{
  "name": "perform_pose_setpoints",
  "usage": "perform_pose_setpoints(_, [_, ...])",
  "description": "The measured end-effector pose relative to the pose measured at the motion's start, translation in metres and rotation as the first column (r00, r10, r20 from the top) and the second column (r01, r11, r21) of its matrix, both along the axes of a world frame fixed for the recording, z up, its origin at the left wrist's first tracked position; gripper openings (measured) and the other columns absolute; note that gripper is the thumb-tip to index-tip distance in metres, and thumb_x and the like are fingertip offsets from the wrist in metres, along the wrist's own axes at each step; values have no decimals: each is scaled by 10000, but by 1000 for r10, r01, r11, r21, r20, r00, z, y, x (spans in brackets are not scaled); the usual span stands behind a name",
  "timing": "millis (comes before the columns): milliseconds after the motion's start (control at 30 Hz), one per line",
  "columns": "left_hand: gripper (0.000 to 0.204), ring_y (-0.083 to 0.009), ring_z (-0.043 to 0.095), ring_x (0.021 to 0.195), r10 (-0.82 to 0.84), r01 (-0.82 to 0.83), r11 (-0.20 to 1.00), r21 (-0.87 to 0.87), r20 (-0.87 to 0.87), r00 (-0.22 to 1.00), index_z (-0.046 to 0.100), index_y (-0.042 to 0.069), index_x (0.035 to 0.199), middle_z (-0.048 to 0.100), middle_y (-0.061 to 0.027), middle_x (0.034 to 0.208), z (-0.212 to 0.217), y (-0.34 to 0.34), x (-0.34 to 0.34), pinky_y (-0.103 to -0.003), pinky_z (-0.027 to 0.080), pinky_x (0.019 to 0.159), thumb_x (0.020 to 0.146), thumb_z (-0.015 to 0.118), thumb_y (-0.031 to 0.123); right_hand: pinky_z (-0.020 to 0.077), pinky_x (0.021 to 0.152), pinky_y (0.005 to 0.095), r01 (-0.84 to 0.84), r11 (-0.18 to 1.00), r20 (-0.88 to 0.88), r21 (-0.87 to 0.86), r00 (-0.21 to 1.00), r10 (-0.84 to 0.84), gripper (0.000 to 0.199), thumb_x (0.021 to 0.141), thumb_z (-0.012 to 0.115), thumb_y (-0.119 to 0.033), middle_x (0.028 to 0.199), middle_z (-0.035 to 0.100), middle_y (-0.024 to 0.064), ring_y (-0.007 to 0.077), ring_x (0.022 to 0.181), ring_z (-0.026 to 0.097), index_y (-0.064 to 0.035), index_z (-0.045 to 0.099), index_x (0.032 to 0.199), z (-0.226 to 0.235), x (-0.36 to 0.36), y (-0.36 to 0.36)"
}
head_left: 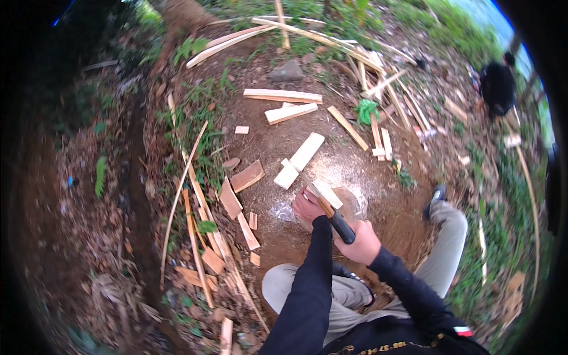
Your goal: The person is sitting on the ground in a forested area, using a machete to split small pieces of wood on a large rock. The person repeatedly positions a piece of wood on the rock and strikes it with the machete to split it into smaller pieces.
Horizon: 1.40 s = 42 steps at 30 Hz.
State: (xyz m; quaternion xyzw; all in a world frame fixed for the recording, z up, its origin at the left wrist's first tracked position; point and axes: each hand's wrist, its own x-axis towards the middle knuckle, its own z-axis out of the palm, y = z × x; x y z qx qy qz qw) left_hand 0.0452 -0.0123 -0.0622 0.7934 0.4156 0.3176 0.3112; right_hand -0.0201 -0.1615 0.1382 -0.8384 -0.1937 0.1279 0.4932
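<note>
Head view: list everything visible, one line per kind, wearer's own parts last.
wood piece: one, pale, upright under the left hand at centre
blade tool: one, black handle, in the right hand, edge against the wood piece
boards: several, pale, on bare soil ahead
offcuts: many, reddish-brown, left of centre
thin strips: a pile, pale, top right
green bundle: one, by the strips
stone: one, grey, top centre
another person: one, dark clothes, far right
left hand: steadies the wood piece
right hand: grip closed on the handle
</note>
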Motion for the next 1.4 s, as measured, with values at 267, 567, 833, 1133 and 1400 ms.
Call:
perform_pose_setpoints(267, [305,-318,561,1028,5,-15,993,119,83,997,643,110,1061,651,-93,1065,6,1,1,-472,376,934,989,434,319,471,536,419,-6,1000,-155,16,988,8,181,708,687,-136,547,517,211,377,499,554,2,570,723,57,-24,-51])
perform_pose_setpoints(567, [339,-337,554,1054,39,-44,992,115,44,998,626,101,1087,651,-111,1077,9,7,0,-489,388,921,983,434,361,488,539,413,-95,992,-276,-89,959,67,197,716,712,-137,553,540,182,377,554,616,-1,631,834,63,-62,-88])
perform_pose_setpoints(833, [287,-303,557,1031,37,-36,997,74,-21,999,649,130,1058,649,-69,1023,3,-1,-1,-464,358,937,981,439,309,476,535,407,32,999,-62,-23,998,-34,257,711,714,-167,571,538,224,365,487,552,31,564,645,6,6,16])
perform_pose_setpoints(1133, [305,-316,542,1086,26,-30,997,67,63,998,633,136,1084,652,-85,1065,20,-8,2,-488,342,984,984,438,348,425,492,364,74,996,-28,-53,997,-76,277,708,717,-160,513,476,144,170,457,506,32,531,637,-9,1,-15])
perform_pose_setpoints(1400, [311,-316,536,1099,46,-52,996,71,86,995,624,133,1076,643,-100,1082,19,-12,6,-491,336,1003,984,434,362,433,483,385,-7,998,-28,-59,1000,5,324,695,734,-177,490,469,162,242,433,534,11,494,584,53,-33,-77])
